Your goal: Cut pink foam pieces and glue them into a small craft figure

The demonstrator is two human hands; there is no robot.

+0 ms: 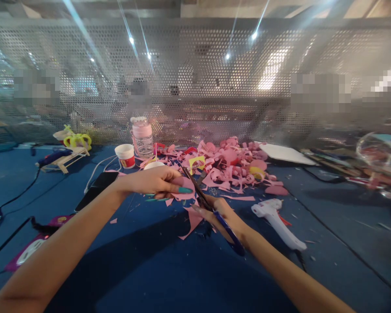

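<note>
My left hand [161,181] pinches a rounded pink paper piece [184,189] between thumb and fingers. In my right hand [223,213] is a pair of scissors [227,230] with dark blue handles, its blades pointing up and left along the right edge of the paper. A pointed pink strip [193,221] hangs or lies just below the blades; I cannot tell whether it is still joined to the piece. Behind both hands spreads a heap of pink paper scraps [228,161], with a few yellow and red bits among them.
On the blue table [143,278] a white glue gun [278,221] lies to the right. To the left are a black phone [96,191], a paper cup [125,156], a pink-lidded bottle [142,137] and a purple power strip [35,250] with cables. A perforated metal screen [195,78] stands behind.
</note>
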